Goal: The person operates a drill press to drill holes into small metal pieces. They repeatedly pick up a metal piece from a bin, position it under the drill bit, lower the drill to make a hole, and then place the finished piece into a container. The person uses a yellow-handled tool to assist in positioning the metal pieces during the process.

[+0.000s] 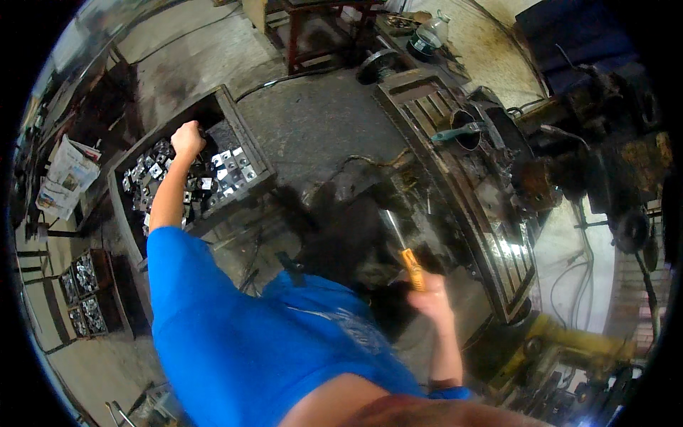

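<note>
My left hand [188, 140] reaches out over a shallow tray [250, 153] on the left. Its fingers are curled closed, and whatever they may hold is hidden. Beneath and around this hand lie many small square metal blocks [233, 171], some with a round hole; those on the right sit in rough rows, the others in a loose heap. Low on the right, my right hand [430, 295] is closed around the yellow handle of a tool [413, 269]. A narrow, shiny metal shaft points up from that handle; blur hides the kind of tool.
At right stands a machine with a long slotted metal table [462, 192]; a teal-handled tool [455, 132] lies on it. A cut-open bottle [427, 39] stands behind. At far left are newspaper sheets [67, 178] and boxes of metal parts [87, 295].
</note>
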Available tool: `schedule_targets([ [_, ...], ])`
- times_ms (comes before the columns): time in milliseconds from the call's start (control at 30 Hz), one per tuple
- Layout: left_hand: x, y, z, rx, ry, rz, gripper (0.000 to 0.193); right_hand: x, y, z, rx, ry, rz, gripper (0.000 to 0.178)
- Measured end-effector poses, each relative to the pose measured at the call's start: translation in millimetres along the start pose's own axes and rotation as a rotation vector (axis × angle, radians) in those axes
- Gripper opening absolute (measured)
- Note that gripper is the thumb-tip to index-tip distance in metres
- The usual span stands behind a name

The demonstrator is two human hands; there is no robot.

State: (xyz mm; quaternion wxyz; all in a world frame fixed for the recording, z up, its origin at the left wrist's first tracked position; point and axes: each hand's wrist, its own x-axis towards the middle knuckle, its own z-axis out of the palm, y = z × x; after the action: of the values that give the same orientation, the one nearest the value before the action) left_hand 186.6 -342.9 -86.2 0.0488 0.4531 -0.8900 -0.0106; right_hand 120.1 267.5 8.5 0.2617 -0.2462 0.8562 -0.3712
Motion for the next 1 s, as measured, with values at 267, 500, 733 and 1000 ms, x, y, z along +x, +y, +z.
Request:
schedule_targets([
  [267, -15, -11, -15, -0.092, 0.225, 0.095, 0.044, 32, -34, -1, -0.200, -0.108, -0.074, 0.034],
  [500, -37, 49, -63, -0.403, 0.237, 0.216, 0.050, 85, -113, 27, -0.298, -0.143, -0.226, 0.028],
  [733, -87, 133, -95, -0.593, 0.180, 0.496, 0.051, 124, -150, 42, -0.468, -0.014, -0.221, 0.028],
  [1000, -102, 175, -89, -0.832, 0.049, 0.682, 0.050, 107, -131, 11, -0.353, 0.011, -0.094, 0.030],
])
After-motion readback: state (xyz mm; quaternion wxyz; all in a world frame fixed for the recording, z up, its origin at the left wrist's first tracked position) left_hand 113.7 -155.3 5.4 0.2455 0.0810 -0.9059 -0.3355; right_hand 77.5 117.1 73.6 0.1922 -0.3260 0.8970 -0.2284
